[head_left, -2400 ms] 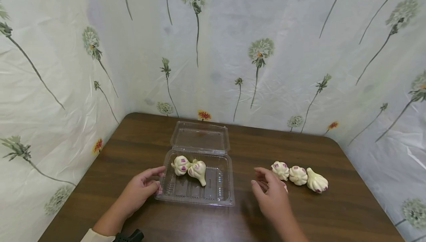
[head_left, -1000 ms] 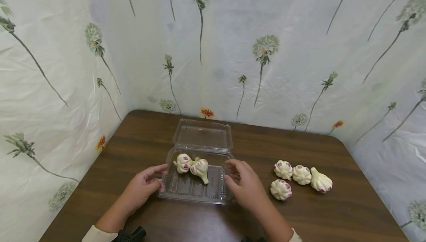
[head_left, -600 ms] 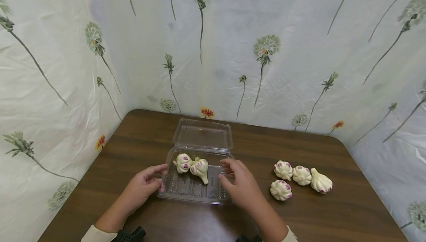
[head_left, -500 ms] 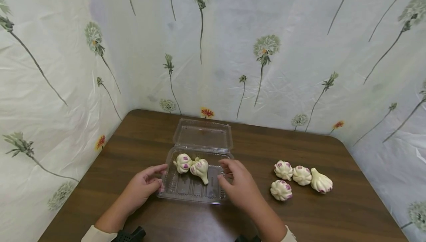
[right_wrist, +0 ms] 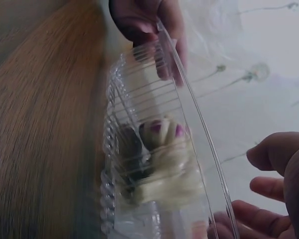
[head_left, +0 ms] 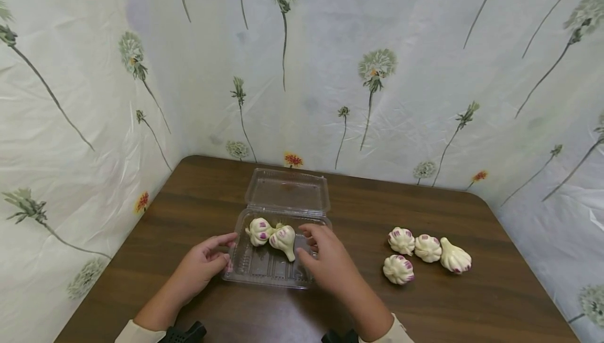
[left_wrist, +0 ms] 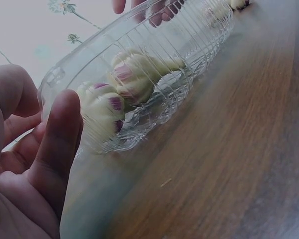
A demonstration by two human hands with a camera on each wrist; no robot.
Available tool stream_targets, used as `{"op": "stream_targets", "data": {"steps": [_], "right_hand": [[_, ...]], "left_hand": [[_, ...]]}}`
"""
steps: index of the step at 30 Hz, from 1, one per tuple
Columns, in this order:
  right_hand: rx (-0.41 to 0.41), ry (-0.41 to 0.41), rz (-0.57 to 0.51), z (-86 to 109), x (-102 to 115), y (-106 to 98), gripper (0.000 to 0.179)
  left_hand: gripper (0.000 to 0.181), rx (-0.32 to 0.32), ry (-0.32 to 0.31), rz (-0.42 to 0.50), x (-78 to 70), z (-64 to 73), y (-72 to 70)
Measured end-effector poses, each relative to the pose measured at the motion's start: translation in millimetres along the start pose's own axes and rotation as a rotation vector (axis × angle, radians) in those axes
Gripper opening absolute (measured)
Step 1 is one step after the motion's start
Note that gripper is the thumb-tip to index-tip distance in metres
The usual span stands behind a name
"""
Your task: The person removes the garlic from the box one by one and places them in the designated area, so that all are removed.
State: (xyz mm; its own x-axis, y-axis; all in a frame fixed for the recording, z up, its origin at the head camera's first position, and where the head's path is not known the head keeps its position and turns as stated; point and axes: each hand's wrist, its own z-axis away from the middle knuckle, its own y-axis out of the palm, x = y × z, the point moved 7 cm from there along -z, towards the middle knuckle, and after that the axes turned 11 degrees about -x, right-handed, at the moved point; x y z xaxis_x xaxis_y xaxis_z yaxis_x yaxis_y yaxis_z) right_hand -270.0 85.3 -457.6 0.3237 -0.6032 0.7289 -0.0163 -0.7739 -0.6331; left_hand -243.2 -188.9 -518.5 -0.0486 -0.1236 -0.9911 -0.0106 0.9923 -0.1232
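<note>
1. Head view: A person's left hand (head_left: 203, 264) pinches the left rim of a clear tray (head_left: 257, 281) on a wooden bench (head_left: 354, 201), apparently to steady the light plastic. The hinged lid (head_left: 288, 191) lies back on the far side, seemingly to leave the base uncovered. Inside, a round garlic bulb (head_left: 259, 231) touches a long-necked bulb (head_left: 283, 240); four more bulbs (head_left: 428, 248) cluster to the right on the bench. The right hand (head_left: 327, 259) hovers at the tray's right side, thumb and fingers parted, holding nothing.

2. Left wrist view: Thumb and bent fingers flank the tray's edge, a hold that likely prevents sliding. Both bulbs show through the ribbed wall.

3. Right wrist view: The right hand's thumb stands apart from its fingers; blur hides whether any fingertip touches plastic. No brand, label or writing is legible in any view.
</note>
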Motion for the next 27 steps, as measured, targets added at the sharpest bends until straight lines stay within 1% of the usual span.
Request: {"op": "stream_targets", "data": {"steps": [5,9,14,21,27], "right_hand": [[0.026,0.007,-0.003,-4.2,1.2,9.0,0.048],[0.044,0.021,0.016,-7.1,1.6,14.2,0.049],[0.028,0.03,0.099,-9.9,0.5,16.8,0.049],[-0.017,0.005,0.2,-11.2,3.2,19.9,0.051],[-0.001,0.0,0.268,-10.5,5.1,24.5,0.055]], "left_hand": [[0.048,-0.004,-0.008,-0.009,0.8,0.0,-0.6],[0.048,-0.002,-0.003,-0.006,0.7,0.1,-0.1],[0.048,0.005,0.005,-0.004,-0.1,0.0,0.9],[0.048,0.005,0.012,-0.003,-0.6,-0.3,-0.4],[0.049,0.006,0.014,0.003,1.5,-0.3,-0.1]]}}
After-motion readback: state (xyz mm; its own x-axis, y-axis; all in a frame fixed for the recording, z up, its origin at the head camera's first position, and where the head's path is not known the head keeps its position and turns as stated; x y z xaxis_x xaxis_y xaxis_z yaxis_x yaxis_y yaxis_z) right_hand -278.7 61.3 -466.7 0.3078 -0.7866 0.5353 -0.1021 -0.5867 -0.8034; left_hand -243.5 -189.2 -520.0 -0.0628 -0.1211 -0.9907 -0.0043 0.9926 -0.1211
